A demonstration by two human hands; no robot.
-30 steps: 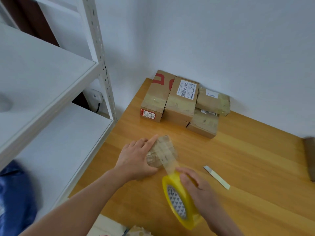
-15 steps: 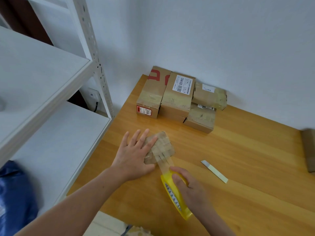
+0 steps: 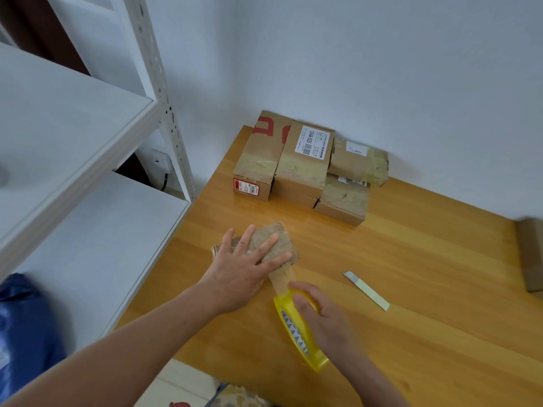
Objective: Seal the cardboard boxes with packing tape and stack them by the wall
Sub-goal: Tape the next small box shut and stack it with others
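A small cardboard box (image 3: pixel 283 240) lies on the wooden table (image 3: pixel 411 259), covered in clear tape. My left hand (image 3: pixel 244 265) presses flat on its top with straight, spread fingers. My right hand (image 3: pixel 323 315) grips a yellow roll of packing tape (image 3: pixel 296 330) just in front of the box. A strip of tape (image 3: pixel 282 279) runs from the roll up to the box's near side. Several sealed boxes (image 3: pixel 305 163) are stacked against the white wall at the table's far left corner.
A utility knife blade (image 3: pixel 365 290) lies on the table to the right of my hands. Another cardboard box (image 3: pixel 530 254) sits at the right edge. A white metal shelving unit (image 3: pixel 88 171) stands left of the table. Something blue (image 3: pixel 26 333) sits at the lower left.
My left hand has flattened and slid across the box top. My right hand has drawn the tape roll down and towards me, stretching the strip.
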